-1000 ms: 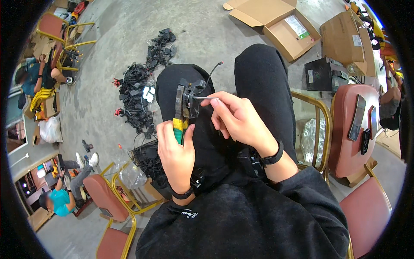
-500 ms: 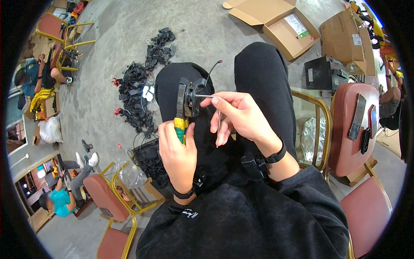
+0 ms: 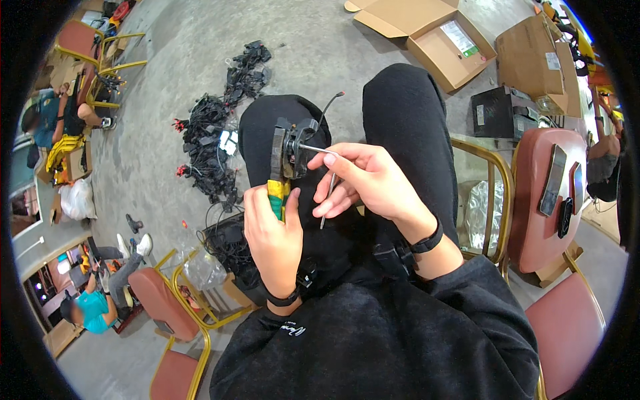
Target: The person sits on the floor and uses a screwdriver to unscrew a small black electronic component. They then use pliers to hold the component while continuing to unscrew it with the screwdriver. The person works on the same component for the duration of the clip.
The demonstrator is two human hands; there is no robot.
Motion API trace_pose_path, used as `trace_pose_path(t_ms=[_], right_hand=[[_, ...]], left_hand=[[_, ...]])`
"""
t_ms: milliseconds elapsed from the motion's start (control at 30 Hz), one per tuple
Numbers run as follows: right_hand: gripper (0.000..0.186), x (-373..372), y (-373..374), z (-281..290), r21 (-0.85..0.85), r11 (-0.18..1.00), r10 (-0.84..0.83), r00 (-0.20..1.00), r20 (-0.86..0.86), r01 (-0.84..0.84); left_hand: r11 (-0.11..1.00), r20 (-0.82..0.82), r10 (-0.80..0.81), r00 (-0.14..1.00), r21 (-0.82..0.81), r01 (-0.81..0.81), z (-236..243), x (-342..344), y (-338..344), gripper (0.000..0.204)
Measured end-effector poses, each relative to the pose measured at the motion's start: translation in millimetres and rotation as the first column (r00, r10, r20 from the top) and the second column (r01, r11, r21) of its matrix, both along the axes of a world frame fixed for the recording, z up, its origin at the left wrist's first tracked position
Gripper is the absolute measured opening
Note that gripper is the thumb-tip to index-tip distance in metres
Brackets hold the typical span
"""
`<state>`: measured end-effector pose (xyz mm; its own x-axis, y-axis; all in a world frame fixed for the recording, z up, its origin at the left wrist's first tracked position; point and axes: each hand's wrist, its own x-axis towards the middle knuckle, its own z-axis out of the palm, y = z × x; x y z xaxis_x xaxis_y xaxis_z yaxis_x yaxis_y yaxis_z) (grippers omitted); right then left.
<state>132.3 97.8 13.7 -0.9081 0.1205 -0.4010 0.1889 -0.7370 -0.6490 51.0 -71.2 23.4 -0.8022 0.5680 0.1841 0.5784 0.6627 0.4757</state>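
Above my left knee, my left hand [image 3: 272,230] is closed around the yellow-and-green lower part [image 3: 275,193] of a black device [image 3: 291,150]. The device stands roughly upright, and its exact kind is unclear. A short black cable [image 3: 329,107] curves up from it and ends in a reddish tip. My right hand [image 3: 370,180] pinches a thin metal hex key [image 3: 315,149], bent in an L. One arm of the key reaches the device's right side; the other slants down below my fingers. My fingers cover the bend. Whether the tip sits in a screw cannot be made out.
Tangled black cabled parts [image 3: 208,143] lie on the floor ahead left. An open cardboard box [image 3: 427,63] is ahead right, beside a black case [image 3: 497,113]. Phone-like items rest on a red chair [image 3: 533,173] at my right. Another chair [image 3: 163,300] stands left; other people sit farther off.
The lower arm of the hex key has swung left, and my right fingers have shifted with it. My left hand and the device have moved only slightly left.
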Motion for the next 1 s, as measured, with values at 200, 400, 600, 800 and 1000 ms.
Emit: trace_pose_path(t_ms=[200, 400, 600, 800, 1000], right_hand=[[0.037, 0, 6, -3, -0.126, 0.992, -0.017, 1.0, -0.005, 0.017], [0.036, -2, -1, -2, 0.07, 0.997, -0.022, 0.999, -0.025, 0.024], [0.032, -1, -4, -6, 0.2, 0.976, -0.094, 0.996, 0.003, 0.091], [0.021, -4, -4, -19, 0.834, 0.471, -0.16, 0.958, -0.24, 0.288], [0.02, -4, -2, -12, 0.903, 0.278, -0.152, 0.944, -0.294, 0.326]], left_hand=[[1.0, 0.017, -0.008, 1.0, -0.005, 0.008, 2, 1, 0, 0.031], [1.0, 0.009, -0.004, 1.0, -0.009, 0.004, 1, -1, -1, 0.031], [1.0, 0.008, 0.015, 1.0, 0.001, -0.015, 2, 1, 0, 0.034], [1.0, -0.005, 0.011, 1.0, -0.001, -0.011, 1, 1, -1, 0.035], [1.0, 0.037, -0.003, 0.999, -0.025, 0.004, 3, 0, -1, 0.032]])
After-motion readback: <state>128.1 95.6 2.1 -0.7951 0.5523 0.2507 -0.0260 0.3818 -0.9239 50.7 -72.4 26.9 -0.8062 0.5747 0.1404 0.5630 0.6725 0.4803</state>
